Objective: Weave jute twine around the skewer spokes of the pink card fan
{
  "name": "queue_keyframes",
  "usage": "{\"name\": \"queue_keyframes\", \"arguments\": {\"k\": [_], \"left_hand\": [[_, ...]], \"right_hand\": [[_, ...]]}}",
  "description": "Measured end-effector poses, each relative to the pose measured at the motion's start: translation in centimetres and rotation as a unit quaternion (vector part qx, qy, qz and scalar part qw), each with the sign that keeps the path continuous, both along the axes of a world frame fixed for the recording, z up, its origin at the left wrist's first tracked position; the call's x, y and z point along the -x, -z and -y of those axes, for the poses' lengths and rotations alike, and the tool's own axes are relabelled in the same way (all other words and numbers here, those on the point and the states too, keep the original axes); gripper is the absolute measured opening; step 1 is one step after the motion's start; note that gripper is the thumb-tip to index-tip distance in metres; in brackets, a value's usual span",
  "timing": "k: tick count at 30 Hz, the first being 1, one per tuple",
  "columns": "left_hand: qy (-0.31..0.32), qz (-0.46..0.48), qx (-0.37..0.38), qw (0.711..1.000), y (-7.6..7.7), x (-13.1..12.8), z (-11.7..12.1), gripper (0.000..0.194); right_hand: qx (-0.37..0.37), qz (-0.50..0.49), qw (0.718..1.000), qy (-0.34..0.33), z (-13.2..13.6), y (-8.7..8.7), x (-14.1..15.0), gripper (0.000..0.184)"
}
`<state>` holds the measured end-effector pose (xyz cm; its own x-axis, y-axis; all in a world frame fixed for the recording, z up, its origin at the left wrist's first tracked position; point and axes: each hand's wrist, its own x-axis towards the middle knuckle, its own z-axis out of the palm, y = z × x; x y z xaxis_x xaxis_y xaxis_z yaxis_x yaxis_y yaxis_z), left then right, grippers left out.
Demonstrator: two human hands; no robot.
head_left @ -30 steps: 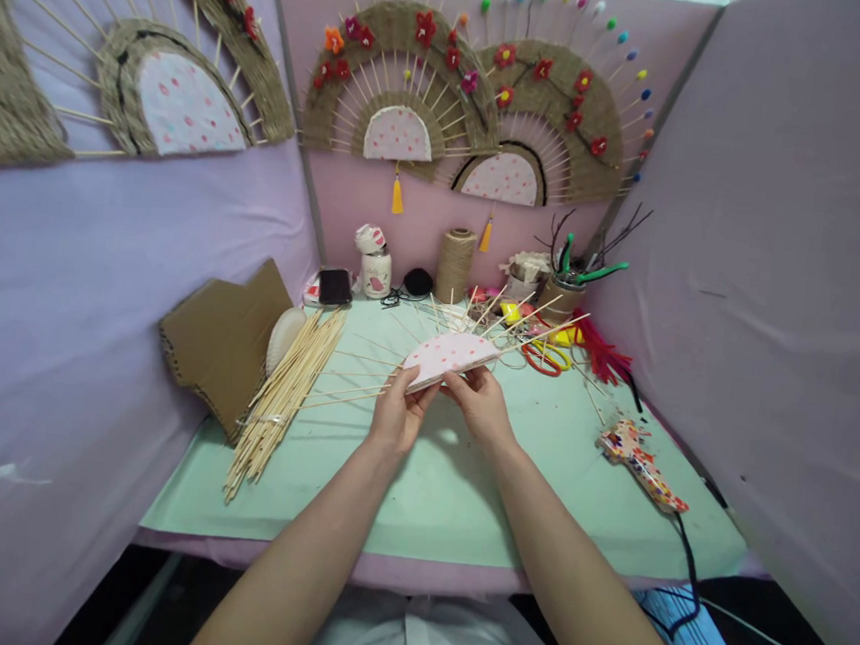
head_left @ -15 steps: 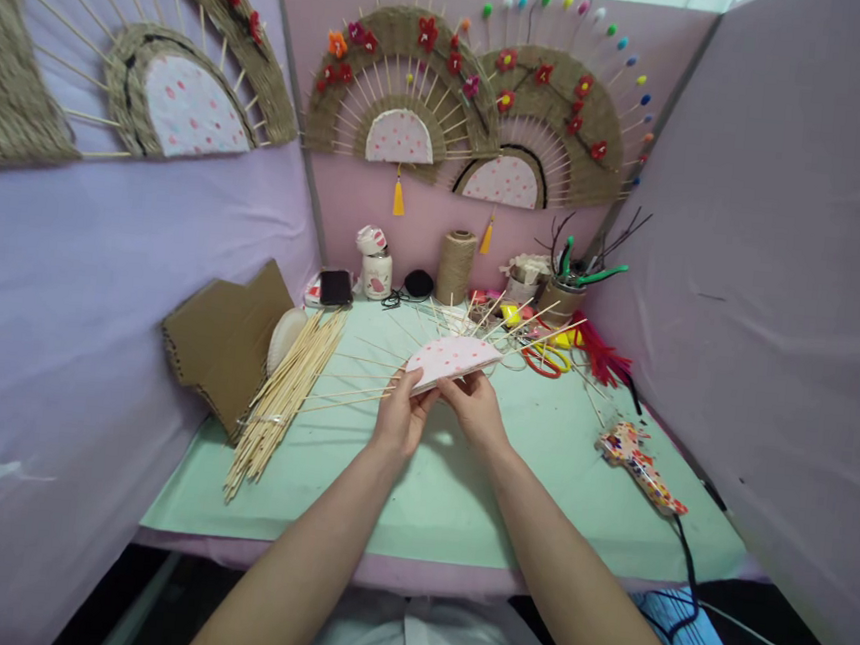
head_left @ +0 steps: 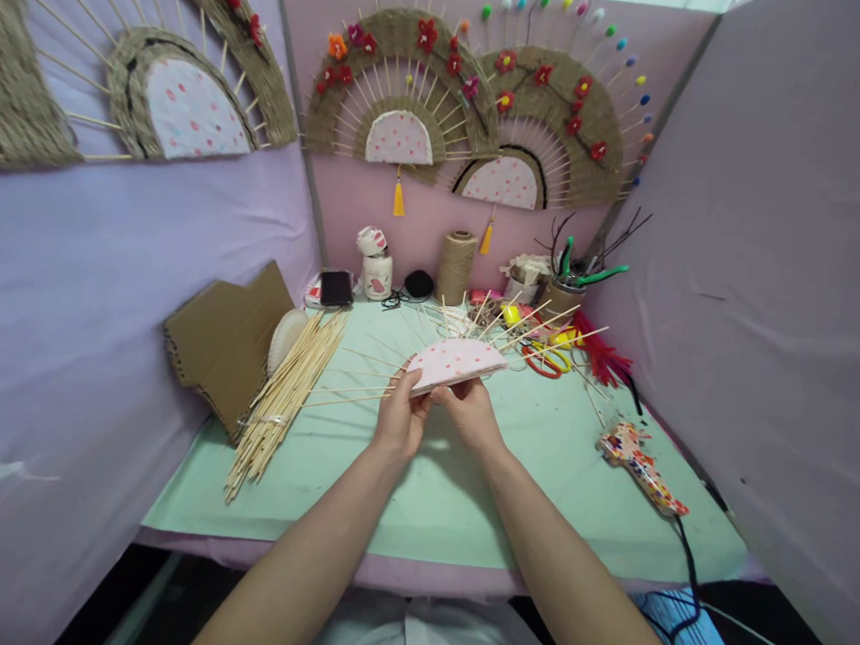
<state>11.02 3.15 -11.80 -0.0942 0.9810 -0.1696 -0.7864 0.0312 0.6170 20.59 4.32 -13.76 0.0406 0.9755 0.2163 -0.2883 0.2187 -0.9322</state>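
A half-round fan base [head_left: 455,361], white with pink dots, is held just above the table in the middle of the head view. Thin wooden sticks [head_left: 524,329] fan out from its curved edge to both sides and away from me. My left hand [head_left: 401,415] is closed on its left corner, thumb on the dotted top. My right hand [head_left: 473,414] grips the straight near edge from the right, fingers under the base and thumb by the edge. The undersides of the fingers are hidden.
Left lie a bundle of sticks [head_left: 283,405] and brown cardboard [head_left: 228,345]. A twine spool [head_left: 456,268] and white jar [head_left: 377,273] stand at the back. Scissors [head_left: 543,360], red fuzzy stems [head_left: 599,352] and a patterned glue gun [head_left: 643,467] lie right. Finished fans [head_left: 393,53] hang behind.
The fan base has shifted and turned slightly, its sticks swinging a little with it. My right thumb has slid slightly left along the near edge. Both hands keep hold.
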Motion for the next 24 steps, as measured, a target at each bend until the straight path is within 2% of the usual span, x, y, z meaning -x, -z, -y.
{"name": "queue_keyframes", "arguments": {"k": [10, 17, 24], "left_hand": [[0.003, -0.016, -0.04, 0.999, 0.4, -0.5, 0.2, 0.024], [0.004, -0.008, -0.027, 1.0, 0.3, -0.6, 0.0, 0.022], [0.007, -0.002, -0.053, 0.999, 0.4, -1.1, 0.3, 0.026]], "right_hand": [[0.019, 0.024, 0.999, 0.023, 0.6, 0.0, 0.6, 0.042], [0.006, 0.027, 0.999, -0.032, 0.5, 0.5, 0.7, 0.05], [0.009, 0.043, 0.999, 0.0, 0.5, 0.8, 0.9, 0.044]]}}
